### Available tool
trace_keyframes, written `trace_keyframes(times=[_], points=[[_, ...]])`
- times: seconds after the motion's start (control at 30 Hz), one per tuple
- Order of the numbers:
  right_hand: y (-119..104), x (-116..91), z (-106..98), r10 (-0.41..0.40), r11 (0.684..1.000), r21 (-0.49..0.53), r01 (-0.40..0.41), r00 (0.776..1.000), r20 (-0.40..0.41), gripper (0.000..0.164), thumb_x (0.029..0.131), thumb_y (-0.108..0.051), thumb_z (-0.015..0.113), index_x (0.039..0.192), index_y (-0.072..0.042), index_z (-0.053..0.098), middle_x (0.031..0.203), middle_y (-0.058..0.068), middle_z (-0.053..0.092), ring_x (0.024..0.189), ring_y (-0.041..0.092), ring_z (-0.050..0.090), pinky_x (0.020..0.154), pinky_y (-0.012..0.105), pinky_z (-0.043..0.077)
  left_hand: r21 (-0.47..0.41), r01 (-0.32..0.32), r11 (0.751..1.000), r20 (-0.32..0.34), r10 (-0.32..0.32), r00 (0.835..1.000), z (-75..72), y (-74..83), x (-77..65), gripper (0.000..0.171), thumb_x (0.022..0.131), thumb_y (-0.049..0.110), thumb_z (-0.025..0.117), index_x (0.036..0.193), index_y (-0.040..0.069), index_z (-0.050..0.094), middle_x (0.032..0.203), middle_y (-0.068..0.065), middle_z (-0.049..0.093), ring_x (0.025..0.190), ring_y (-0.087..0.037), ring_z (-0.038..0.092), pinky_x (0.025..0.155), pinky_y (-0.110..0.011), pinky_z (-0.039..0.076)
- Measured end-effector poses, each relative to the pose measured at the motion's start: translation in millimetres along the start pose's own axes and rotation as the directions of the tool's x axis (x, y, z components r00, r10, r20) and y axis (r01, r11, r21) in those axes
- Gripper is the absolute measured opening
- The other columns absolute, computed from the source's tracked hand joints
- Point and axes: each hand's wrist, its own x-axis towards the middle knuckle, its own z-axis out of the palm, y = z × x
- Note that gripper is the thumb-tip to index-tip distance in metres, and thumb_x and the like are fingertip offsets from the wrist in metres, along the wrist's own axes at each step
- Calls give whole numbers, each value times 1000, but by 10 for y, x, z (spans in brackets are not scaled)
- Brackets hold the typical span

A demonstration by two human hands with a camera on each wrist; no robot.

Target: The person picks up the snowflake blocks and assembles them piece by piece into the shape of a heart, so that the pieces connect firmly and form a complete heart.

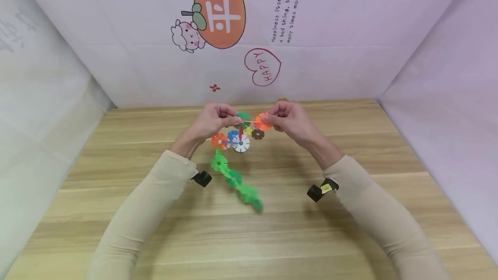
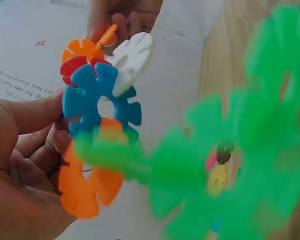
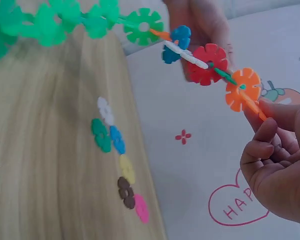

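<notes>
My left hand pinches a chain of slotted snowflake discs near a green disc, up over the far part of the table. At the chain's right end my right hand pinches an orange snowflake disc, joined to another orange disc. Red, white and blue discs are linked along the chain. Another orange disc joins it to a long green tail, which hangs down towards the front and is blurred at its end.
Loose discs lie on the wooden table beneath the chain, among them white, green, yellow, brown and pink. A printed white cloth stands behind the table, with white sheets at both sides.
</notes>
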Motion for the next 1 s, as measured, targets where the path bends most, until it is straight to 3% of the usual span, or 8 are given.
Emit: trace_keyframes(times=[0.13,0.27,0.5,0.63,0.73,0.83,0.93,1.0], points=[[2,-4,-12,-2,994,-107,5,1000,25,19,91,-16,78,94,0,68,78,9,66,63,17,50,56,25,41,36,-23,999,4,23,1000,-53,29,14,15,94,10,72,104,-1,72,90,-12,72,89,-25,65,78,-32,52],[-36,21,-124,-11,972,-233,35,994,105,18,92,-20,76,98,-3,71,88,12,68,69,24,54,60,28,46,87,-63,994,39,60,997,-82,35,43,15,95,10,71,104,-1,73,89,-12,72,90,-26,66,74,-31,52],[-198,73,-280,97,923,-385,20,955,282,11,93,-15,72,98,-5,73,86,10,70,69,22,57,59,28,45,160,-72,984,114,54,992,-87,79,70,16,96,12,71,108,2,74,96,-9,74,96,-26,68,79,-35,54],[-225,74,-266,153,907,-421,5,928,340,8,93,-12,71,96,-4,72,85,10,71,68,24,56,56,27,41,208,-83,975,148,52,988,-73,109,86,17,95,13,71,109,3,74,96,-8,74,94,-22,68,78,-33,54],[-182,47,-224,154,911,-411,2,926,345,7,94,-8,69,96,-2,69,85,10,71,72,28,58,60,27,45,265,-105,958,151,67,986,-48,155,77,15,96,12,71,106,3,75,93,-9,73,87,-22,67,66,-29,51],[-100,15,-172,131,926,-376,-4,941,312,6,96,-6,66,97,0,68,86,10,71,76,28,59,62,27,47,363,-144,921,119,108,987,-1,231,35,15,95,12,71,107,4,74,93,-9,73,85,-23,65,63,-30,49],[-27,-25,-116,104,945,-327,-14,961,257,6,97,-6,65,97,-1,68,87,14,69,75,26,56,59,25,44,529,-212,821,35,229,973,64,331,-59,23,93,18,75,115,9,73,108,-5,73,101,-23,63,89,-36,45],[28,-47,-85,93,956,-292,-26,971,220,8,97,-8,65,97,0,67,86,15,67,72,23,53,56,24,41,613,-262,746,-25,349,937,119,389,-153,28,91,21,77,118,13,73,117,-1,71,113,-22,59,103,-43,34]])
